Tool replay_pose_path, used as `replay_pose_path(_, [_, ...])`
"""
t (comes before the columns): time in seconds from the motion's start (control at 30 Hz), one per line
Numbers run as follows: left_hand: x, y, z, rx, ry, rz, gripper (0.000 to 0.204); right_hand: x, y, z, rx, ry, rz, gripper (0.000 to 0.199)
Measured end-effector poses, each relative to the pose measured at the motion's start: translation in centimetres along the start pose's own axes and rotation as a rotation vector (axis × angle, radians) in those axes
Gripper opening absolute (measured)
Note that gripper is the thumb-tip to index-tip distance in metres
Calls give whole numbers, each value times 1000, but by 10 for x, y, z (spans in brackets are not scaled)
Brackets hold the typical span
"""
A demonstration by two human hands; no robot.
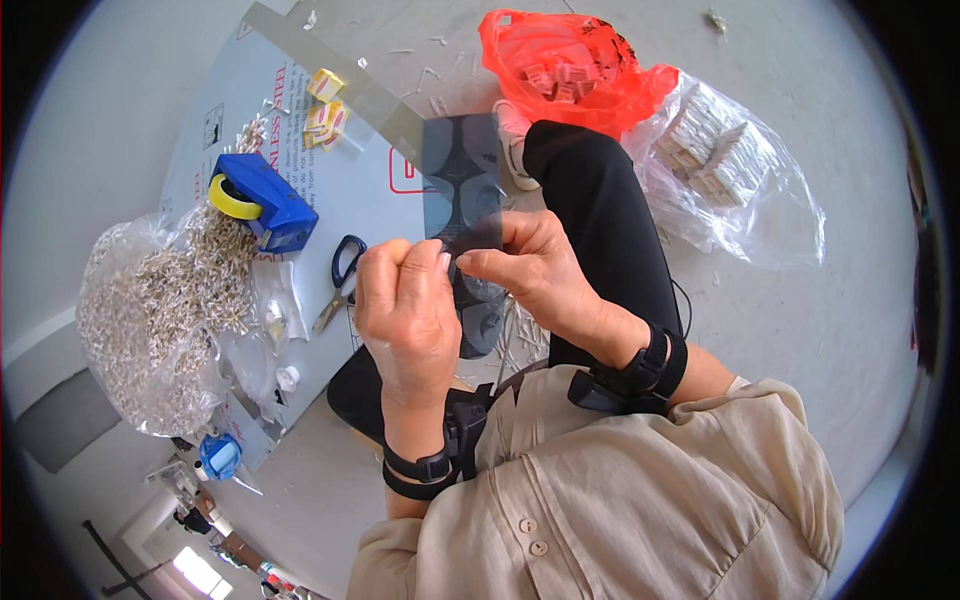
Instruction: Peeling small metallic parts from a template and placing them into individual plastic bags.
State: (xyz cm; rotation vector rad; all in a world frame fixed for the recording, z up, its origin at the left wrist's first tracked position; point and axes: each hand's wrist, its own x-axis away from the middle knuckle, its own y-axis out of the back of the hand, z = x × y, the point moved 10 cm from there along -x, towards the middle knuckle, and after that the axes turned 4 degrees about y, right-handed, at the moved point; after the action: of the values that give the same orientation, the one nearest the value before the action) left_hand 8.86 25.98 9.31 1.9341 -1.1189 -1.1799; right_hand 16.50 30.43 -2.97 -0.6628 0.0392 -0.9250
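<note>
While the right hand (540, 275) is apparently pinching a dark translucent strip (462, 150) between thumb and fingers at its edge, the left hand (408, 295) is curling its fingertips close beside, though I cannot tell what they are holding; the strip is probably weighing little, bending easily and creasing or slipping under hard pressure, its edges likely offering the safest hold; it is extending past the grip, both away from and toward the body

From the fingers (415, 272), bare bench (365, 192) opens toward ten o'clock, between yellow boxes (319, 118) at eleven and the tape dispenser (293, 213) and scissors (338, 297) nearer nine; a leg (605, 190) blocks two.
</note>
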Motion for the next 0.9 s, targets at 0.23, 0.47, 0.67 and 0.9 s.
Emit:
replay_pose_path(0.23, [-5, -12, -24, -202, -309, 125, 14, 3, -4, 10, 77, 53, 76, 8])
replay_pose_path(0.47, [-7, -13, 16, 257, 63, 103, 13, 2, -1, -3, -170, -47, 27, 8])
replay_pose_path(0.67, [-6, 0, 40, 444, 296, 58, 3, 1, 7, 1, -78, -22, -2, 10])
replay_pose_path(0.9, [-7, -5, -13, -74, -146, 140, 18, 3, -1, 7, 17, 39, 39, 11])
